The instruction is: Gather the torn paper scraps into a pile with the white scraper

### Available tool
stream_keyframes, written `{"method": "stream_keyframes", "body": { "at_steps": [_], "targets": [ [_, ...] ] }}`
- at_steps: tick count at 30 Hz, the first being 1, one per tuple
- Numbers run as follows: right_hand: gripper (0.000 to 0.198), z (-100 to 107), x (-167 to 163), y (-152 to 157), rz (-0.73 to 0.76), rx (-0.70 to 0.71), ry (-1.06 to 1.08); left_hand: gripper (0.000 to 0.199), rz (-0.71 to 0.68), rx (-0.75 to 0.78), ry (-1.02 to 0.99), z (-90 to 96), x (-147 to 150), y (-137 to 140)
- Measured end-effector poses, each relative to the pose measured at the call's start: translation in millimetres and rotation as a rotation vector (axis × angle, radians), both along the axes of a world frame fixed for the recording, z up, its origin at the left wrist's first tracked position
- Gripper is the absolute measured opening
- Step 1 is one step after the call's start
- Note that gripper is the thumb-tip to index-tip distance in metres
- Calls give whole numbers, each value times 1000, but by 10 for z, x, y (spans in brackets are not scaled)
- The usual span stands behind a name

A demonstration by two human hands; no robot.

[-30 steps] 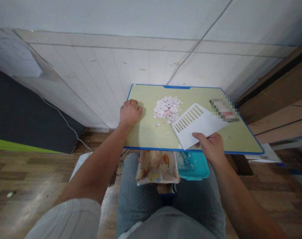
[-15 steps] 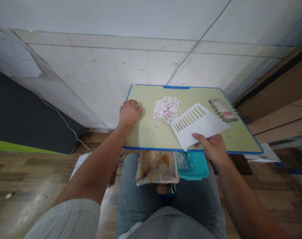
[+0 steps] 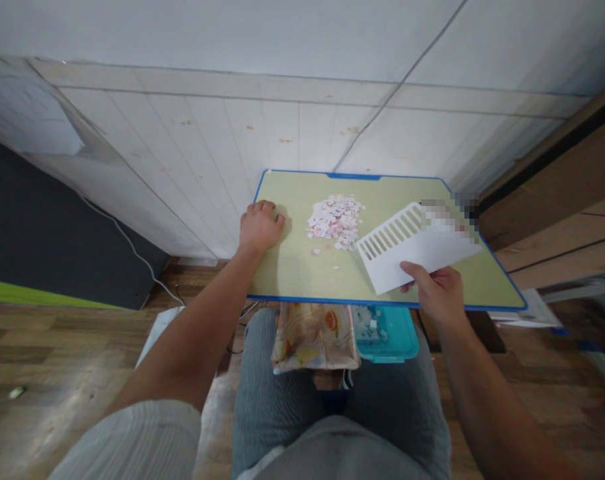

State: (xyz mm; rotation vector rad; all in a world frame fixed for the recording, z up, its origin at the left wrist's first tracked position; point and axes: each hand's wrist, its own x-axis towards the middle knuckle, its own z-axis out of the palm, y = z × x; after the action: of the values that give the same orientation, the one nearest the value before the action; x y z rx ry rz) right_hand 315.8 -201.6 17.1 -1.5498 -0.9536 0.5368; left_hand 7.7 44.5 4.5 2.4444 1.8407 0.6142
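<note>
My right hand (image 3: 438, 290) pinches the lower edge of a white slotted sheet (image 3: 402, 263), thumb on top. A row of long cut-out slots runs along the sheet's far left side. It is held tilted above the right part of the small table (image 3: 302, 277). To its left lies a heap of small pale paper pieces (image 3: 335, 217), some pinkish, with a few loose bits in front. My left hand (image 3: 260, 227) rests palm down on the table's left edge, fingers loosely bent and apart, holding nothing.
Below the table's front edge, over my lap, sit a turquoise tub (image 3: 392, 340) with small pieces inside and a patterned cloth-like container (image 3: 315, 340). A blurred-out object (image 3: 460, 217) lies at the table's right, partly under the sheet. A white wall (image 3: 207, 133) stands behind.
My right hand has moved the slotted sheet to the right, away from the heap and over part of the blurred object. A small white piece now shows in the tub. My left hand stays put.
</note>
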Motion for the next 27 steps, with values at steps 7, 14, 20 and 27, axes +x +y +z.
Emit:
{"method": "stream_keyframes", "body": {
  "at_steps": [7,14,20,27],
  "targets": [
    [38,-111,-225,228,11,14,57,45,0,-4,-6,6,-3,-1],
    [50,-217,-504,511,82,7,115,45,4,-4,-16,2,1,-8],
    [44,-241,-413,485,-50,12,37,44,-1,-7,-19,-1,3,-8],
    [52,-180,-452,519,-47,5,-31,41,8,-9,-26,5,7,-14]
  ]
}}
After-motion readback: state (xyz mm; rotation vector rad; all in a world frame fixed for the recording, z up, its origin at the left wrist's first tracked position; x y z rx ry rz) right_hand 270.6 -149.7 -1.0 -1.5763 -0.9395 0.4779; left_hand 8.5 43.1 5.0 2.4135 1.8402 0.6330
